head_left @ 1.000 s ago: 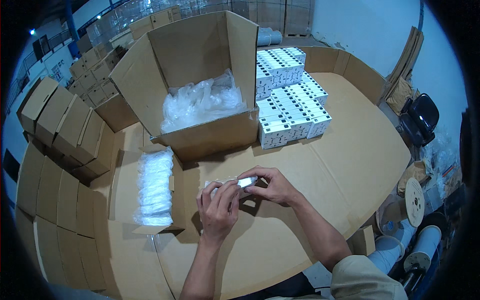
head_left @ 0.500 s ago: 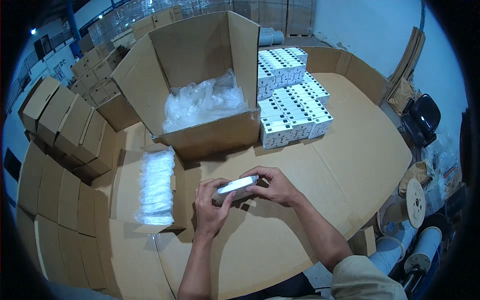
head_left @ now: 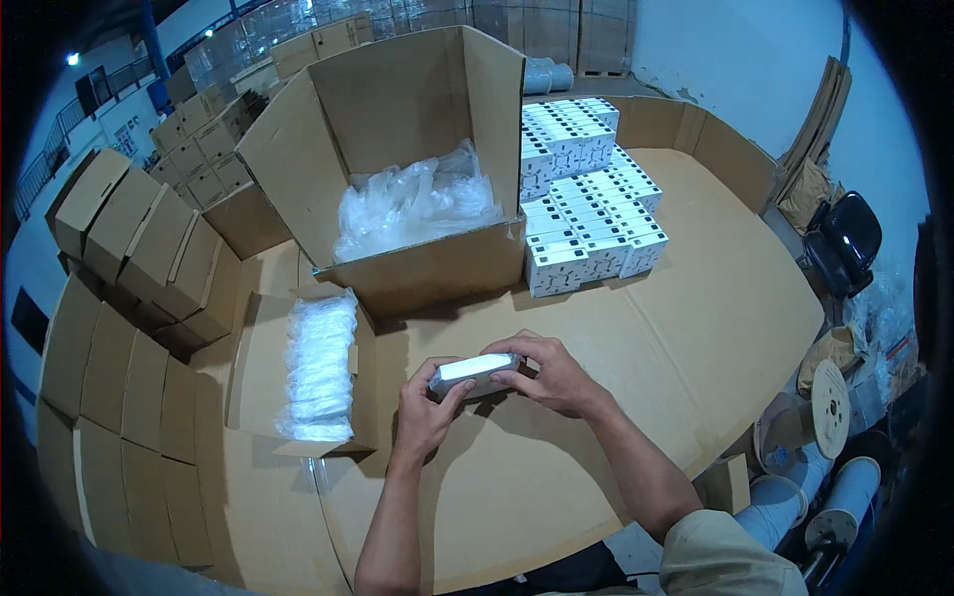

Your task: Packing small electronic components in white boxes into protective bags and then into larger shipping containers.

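Note:
Between both hands I hold a small flat white box [head_left: 475,370] just above the cardboard-covered table [head_left: 636,397]. My left hand [head_left: 427,405] grips its left end, thumb on the near side. My right hand [head_left: 545,372] grips the right end, fingers over the far edge and thumb at the near side. The box's bright narrow face points up; its far side is hidden. Left of my hands stands an open carton [head_left: 366,397] with a row of clear-plastic-wrapped packs [head_left: 320,368].
A tall open carton [head_left: 427,283] beyond my hands holds crumpled clear plastic bags [head_left: 417,204]. Stacked white printed boxes [head_left: 596,219] stand to its right. Closed brown cartons [head_left: 109,397] line the left side. Cable reels [head_left: 827,405] and a black chair [head_left: 843,243] stand beyond the table's right edge.
The white box has turned slightly, and lies more level between my hands. My left hand has shifted a little right. The whole view has moved slightly.

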A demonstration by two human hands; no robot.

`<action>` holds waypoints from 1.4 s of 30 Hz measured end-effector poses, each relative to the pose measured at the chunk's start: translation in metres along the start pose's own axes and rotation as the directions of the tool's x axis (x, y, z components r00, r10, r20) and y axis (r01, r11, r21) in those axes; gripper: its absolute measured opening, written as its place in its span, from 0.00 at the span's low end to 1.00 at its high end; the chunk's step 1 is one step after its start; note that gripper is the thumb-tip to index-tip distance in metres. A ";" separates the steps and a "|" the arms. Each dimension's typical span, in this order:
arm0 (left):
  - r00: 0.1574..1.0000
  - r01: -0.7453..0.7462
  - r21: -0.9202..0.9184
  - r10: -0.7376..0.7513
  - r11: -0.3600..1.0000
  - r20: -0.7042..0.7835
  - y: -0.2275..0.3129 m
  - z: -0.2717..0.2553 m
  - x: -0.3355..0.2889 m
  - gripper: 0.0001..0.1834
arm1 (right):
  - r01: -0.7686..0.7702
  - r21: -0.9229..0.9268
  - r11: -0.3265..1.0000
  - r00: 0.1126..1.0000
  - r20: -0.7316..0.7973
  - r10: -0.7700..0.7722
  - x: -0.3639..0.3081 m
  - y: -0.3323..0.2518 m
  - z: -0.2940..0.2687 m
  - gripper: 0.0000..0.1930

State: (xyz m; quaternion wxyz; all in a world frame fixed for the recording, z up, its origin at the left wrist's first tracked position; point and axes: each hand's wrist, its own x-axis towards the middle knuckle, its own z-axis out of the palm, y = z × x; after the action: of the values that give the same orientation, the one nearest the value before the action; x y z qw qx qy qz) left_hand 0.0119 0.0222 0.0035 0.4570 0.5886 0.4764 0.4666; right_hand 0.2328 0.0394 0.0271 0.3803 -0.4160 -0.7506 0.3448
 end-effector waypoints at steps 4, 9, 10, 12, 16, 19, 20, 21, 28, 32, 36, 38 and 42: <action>0.997 -0.074 0.051 0.073 0.996 0.037 -0.010 -0.001 0.003 0.14 | -0.047 -0.053 0.997 0.998 0.026 0.049 -0.002 -0.006 -0.005 0.15; 0.996 0.028 0.058 -0.032 0.998 0.079 -0.011 0.001 -0.003 0.17 | -0.019 -0.083 0.996 1.000 0.019 0.020 -0.003 -0.007 -0.015 0.15; 0.994 0.046 0.092 -0.055 0.995 0.092 -0.011 -0.001 -0.005 0.20 | -0.011 -0.080 0.997 1.000 0.026 0.013 -0.003 -0.009 -0.016 0.15; 0.999 0.008 0.139 -0.013 0.990 0.033 -0.008 0.002 -0.011 0.25 | -0.064 -0.044 0.997 0.997 0.042 0.066 -0.004 -0.011 -0.016 0.13; 0.990 -0.077 0.405 0.117 0.911 -0.074 -0.013 -0.002 -0.044 0.41 | -0.034 -0.050 0.998 0.999 0.022 0.035 -0.002 -0.011 -0.011 0.13; 0.988 -0.111 0.508 0.151 0.854 -0.037 -0.007 -0.015 -0.089 0.40 | -0.174 0.074 0.982 0.985 0.012 0.174 0.000 -0.016 0.001 0.11; 0.987 -0.127 0.601 0.159 0.789 -0.001 -0.005 -0.017 -0.105 0.38 | -0.164 0.217 0.962 0.985 -0.017 0.172 0.001 -0.014 0.009 0.10; 0.986 -0.141 0.687 0.162 0.713 0.034 -0.002 -0.021 -0.121 0.37 | -0.148 0.357 0.922 0.984 -0.043 0.174 0.004 -0.014 0.018 0.09; 0.999 -0.013 0.826 0.049 0.564 -0.018 0.025 -0.043 -0.199 0.32 | 0.112 0.641 0.759 0.994 -0.082 -0.078 0.032 -0.075 0.086 0.21; 0.987 -0.016 0.813 0.138 0.582 -0.079 0.022 -0.048 -0.226 0.24 | 0.220 0.677 0.702 0.974 -0.115 -0.194 0.046 -0.090 0.116 0.22; 0.956 -0.021 0.756 0.235 0.654 -0.177 0.024 -0.049 -0.229 0.15 | 0.274 0.640 0.718 0.957 -0.111 -0.267 0.055 -0.082 0.137 0.21; 0.954 -0.020 0.751 0.238 0.661 -0.184 0.023 -0.049 -0.227 0.15 | 0.266 0.633 0.727 0.958 -0.092 -0.271 0.056 -0.079 0.141 0.20; 0.953 -0.020 0.753 0.239 0.657 -0.183 0.022 -0.049 -0.228 0.15 | 0.232 0.521 0.821 0.962 0.002 -0.272 0.058 -0.072 0.143 0.21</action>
State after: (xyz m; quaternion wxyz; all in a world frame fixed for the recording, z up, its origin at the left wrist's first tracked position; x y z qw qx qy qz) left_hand -0.0582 -0.2008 0.0066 0.0739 0.6878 0.6382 0.3379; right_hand 0.0631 0.0321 0.0355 0.4910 -0.1824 -0.6928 0.4957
